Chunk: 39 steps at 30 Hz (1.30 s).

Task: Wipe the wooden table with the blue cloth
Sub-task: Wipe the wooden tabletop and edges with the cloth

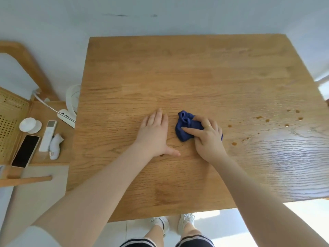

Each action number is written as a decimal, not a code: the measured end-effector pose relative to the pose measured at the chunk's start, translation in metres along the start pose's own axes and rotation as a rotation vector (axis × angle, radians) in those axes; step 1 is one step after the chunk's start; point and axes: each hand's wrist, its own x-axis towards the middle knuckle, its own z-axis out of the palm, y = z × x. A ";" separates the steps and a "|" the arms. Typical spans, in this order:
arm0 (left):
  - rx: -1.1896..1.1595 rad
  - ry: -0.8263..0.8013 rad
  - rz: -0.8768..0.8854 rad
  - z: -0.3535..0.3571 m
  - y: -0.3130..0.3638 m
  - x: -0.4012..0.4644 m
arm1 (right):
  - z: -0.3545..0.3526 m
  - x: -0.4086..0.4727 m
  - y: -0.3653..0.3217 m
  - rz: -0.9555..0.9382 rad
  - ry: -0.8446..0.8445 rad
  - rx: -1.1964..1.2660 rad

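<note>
**Cloth bunched mid-table; spill lies to the right**

At the left of the frame we note a low side shelf (44,111) carrying a phone (25,151), a remote (47,136) and a small white dish (30,125), all off the wooden table (178,72) and well apart from the work.

At centre, the left hand (156,136) lies flat on the wood, fingers straight, thumb splayed, holding nothing. Just beside it, the blue cloth (185,129) sits crumpled at mid-frame under the right hand (208,139), whose fingers curl over and pinch it, the index finger pressing along its top.

We judge the cloth light, soft and limp; it will fold and slip under the palm unless held in a wad, as now.

Right of centre, brown droplets (267,120) are scattered toward the table's right edge; glare there may hide more. Open wood lies between cloth and droplets. The near and right edges are unguarded, so strokes should stop short.
</note>
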 end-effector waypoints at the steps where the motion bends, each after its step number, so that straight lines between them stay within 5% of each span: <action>1: 0.019 0.019 0.020 0.000 0.001 0.004 | -0.002 0.005 0.002 -0.001 -0.010 0.004; 10: -0.027 -0.035 0.016 0.005 0.005 0.012 | -0.007 0.083 0.006 0.192 0.114 -0.092; 18: -0.045 -0.058 -0.013 0.003 0.008 0.015 | -0.013 0.012 0.013 -0.145 -0.073 -0.063; 25: -0.019 -0.080 -0.062 -0.002 0.015 0.014 | -0.023 0.104 0.031 0.102 0.037 -0.079; 34: -0.007 -0.119 -0.220 -0.007 0.043 0.017 | -0.035 0.044 0.055 -0.393 -0.179 -0.092; 39: -0.072 -0.019 -0.213 0.010 0.070 0.014 | -0.048 0.116 0.075 -0.141 -0.091 -0.120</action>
